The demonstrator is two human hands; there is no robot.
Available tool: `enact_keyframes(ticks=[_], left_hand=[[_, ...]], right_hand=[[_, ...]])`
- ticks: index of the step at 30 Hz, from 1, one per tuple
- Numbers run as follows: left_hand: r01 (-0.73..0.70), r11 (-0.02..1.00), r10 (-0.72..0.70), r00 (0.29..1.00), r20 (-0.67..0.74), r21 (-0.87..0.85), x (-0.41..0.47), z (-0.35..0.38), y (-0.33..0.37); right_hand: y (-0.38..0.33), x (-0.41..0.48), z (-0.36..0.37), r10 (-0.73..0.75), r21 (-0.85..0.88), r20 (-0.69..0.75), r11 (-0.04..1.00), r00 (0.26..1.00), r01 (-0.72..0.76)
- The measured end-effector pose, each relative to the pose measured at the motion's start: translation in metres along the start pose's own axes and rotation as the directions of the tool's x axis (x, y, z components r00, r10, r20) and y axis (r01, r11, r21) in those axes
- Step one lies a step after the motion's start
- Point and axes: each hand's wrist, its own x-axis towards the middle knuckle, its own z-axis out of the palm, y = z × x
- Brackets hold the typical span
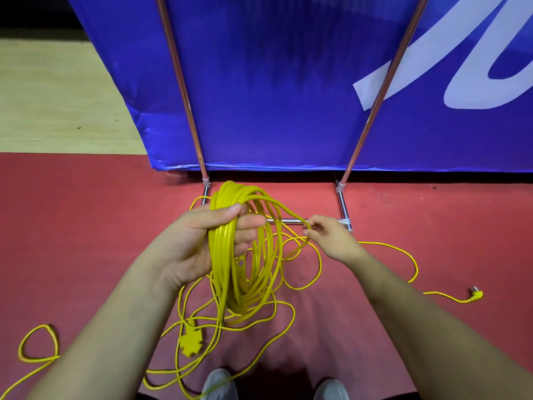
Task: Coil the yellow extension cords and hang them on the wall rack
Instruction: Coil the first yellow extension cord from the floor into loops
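Around your shoes (pixel 219 383), the slack cord (pixel 383 244) and socket block (pixel 191 340) sprawl over the red floor (pixel 86 226). The cord looks light and limp and could snag your feet, so step carefully. Centre frame, your left grip (pixel 202 241) wraps the top of the coil (pixel 245 255). Its loops look springy and slick, so keep them bunched there. Your right grip (pixel 328 238) pinches the feeding strand just beside it. The plug (pixel 477 294) lies well apart at right. Beyond, the frame's foot bar (pixel 344 209) and the blue banner (pixel 274 96) hem the far side. No rack shows.
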Motion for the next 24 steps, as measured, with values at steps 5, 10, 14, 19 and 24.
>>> enact_keyframes(ticks=[5, 10, 14, 19, 24], left_hand=[[-0.169, 0.961, 0.165, 0.986, -0.040, -0.220, 0.014, -0.005, 0.001], [-0.299, 0.947, 0.273, 0.941, -0.199, -0.115, 0.020, -0.001, 0.003], [-0.283, 0.956, 0.293, 0.916, -0.272, 0.076, 0.019, -0.003, 0.003], [-0.235, 0.934, 0.304, 0.918, -0.253, 0.269, 0.019, -0.005, -0.005], [-0.101, 0.889, 0.181, 0.973, -0.140, 0.447, 0.014, 0.000, -0.018]], right_hand=[[0.034, -0.011, 0.034, 0.243, 0.139, 0.178, 0.953, 0.953, -0.269], [0.016, -0.013, 0.058, 0.406, 0.450, 0.280, 0.745, 0.870, -0.493], [-0.025, -0.007, 0.040, 0.392, 0.313, 0.130, 0.855, 0.911, -0.413], [-0.096, -0.028, -0.012, 0.187, -0.140, 0.372, 0.980, 0.909, -0.144], [-0.150, -0.048, -0.031, -0.106, 0.059, 0.629, 0.994, 0.770, 0.089]])
